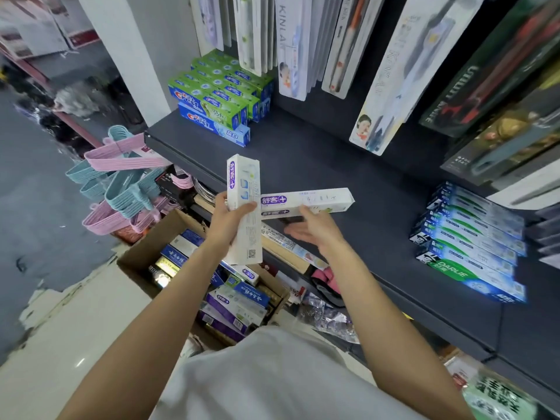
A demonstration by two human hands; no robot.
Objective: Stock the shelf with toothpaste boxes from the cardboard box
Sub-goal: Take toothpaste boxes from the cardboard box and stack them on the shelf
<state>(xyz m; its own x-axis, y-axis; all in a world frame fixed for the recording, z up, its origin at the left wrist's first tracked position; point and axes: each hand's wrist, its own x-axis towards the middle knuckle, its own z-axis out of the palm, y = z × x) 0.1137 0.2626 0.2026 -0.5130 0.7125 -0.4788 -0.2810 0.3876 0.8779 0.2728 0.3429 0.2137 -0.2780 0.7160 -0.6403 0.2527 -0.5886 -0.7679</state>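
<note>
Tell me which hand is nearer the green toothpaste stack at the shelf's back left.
Left. The left hand, holding an upright white box, sits below the green stack; the right hand is farther right.

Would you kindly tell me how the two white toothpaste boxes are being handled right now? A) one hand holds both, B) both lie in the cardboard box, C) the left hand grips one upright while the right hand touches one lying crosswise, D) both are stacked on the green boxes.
C: the left hand grips the upright white toothpaste box, and the right hand touches the crosswise white toothpaste box with straight fingers above the shelf.
</note>
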